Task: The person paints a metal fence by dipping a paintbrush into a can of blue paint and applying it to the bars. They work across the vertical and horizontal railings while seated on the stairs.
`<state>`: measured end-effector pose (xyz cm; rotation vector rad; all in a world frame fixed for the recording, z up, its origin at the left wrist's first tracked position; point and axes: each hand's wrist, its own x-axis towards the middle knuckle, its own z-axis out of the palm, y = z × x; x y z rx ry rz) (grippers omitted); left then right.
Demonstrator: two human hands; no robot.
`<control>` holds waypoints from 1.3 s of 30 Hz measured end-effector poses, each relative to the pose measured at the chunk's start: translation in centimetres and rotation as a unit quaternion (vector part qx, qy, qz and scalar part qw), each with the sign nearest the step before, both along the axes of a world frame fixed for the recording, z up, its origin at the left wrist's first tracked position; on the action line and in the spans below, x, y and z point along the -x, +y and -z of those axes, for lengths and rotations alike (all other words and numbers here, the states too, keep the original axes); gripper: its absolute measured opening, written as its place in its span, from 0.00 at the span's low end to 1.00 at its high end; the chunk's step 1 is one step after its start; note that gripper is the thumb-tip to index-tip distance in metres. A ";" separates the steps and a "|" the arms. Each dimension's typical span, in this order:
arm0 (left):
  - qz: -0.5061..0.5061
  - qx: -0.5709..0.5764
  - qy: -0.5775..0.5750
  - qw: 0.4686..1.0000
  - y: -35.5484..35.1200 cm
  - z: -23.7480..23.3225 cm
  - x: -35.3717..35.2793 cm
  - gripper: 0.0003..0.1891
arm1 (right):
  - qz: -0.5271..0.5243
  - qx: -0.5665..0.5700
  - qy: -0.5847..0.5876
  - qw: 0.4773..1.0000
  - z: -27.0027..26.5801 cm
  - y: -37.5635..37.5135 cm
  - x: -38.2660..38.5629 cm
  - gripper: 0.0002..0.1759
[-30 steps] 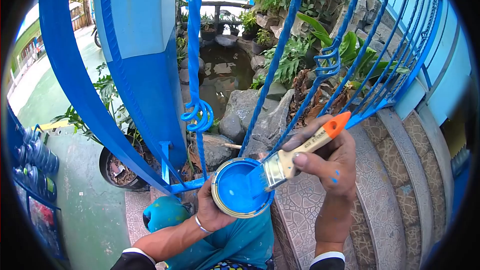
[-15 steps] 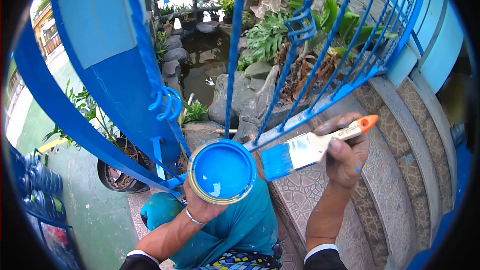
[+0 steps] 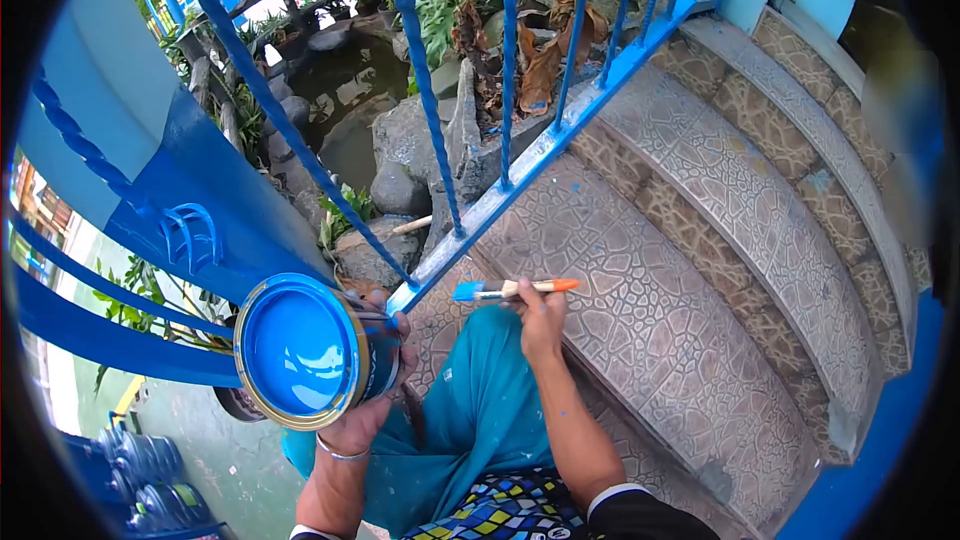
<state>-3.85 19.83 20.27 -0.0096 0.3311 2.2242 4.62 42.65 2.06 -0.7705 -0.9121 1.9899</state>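
An open can of blue paint (image 3: 305, 350) is held from beneath and behind by my left hand (image 3: 370, 410), its mouth tilted toward the camera. Part of that hand is hidden by the can. My right hand (image 3: 541, 318) grips the pale handle of a paintbrush (image 3: 520, 288) with a blue-coated tip and an orange end. The brush lies roughly level, its bristles pointing left, just below the railing's bottom bar (image 3: 540, 155). That bar is blue with pale, worn-looking patches, and twisted blue bars (image 3: 430, 100) rise from it.
Curved steps (image 3: 640, 280) with a stone pattern stretch to the right. Beyond the railing lie a pond (image 3: 350, 80), rocks (image 3: 405, 140) and plants. A blue wall (image 3: 225, 200) stands on the left, with water bottles (image 3: 150, 465) at the lower left.
The view has shifted over the railing and steps. The can has moved left and tilted. My right hand has come inward and lower, and the brush has turned from its broad face to its narrow edge.
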 end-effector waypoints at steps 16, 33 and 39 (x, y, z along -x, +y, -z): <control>-0.012 -0.022 0.017 1.000 -0.4 0.6 0.2 0.41 | 0.056 -0.083 0.007 0.995 0.8 3.6 2.8 0.10; -0.004 -0.013 0.000 1.000 -0.2 -0.2 -0.5 0.37 | 0.286 -0.047 0.128 0.948 -5.3 13.5 3.4 0.07; 0.004 -0.013 -0.020 1.000 -0.2 -0.4 -0.2 0.37 | 0.053 -0.043 -0.008 0.998 -1.2 8.5 3.3 0.06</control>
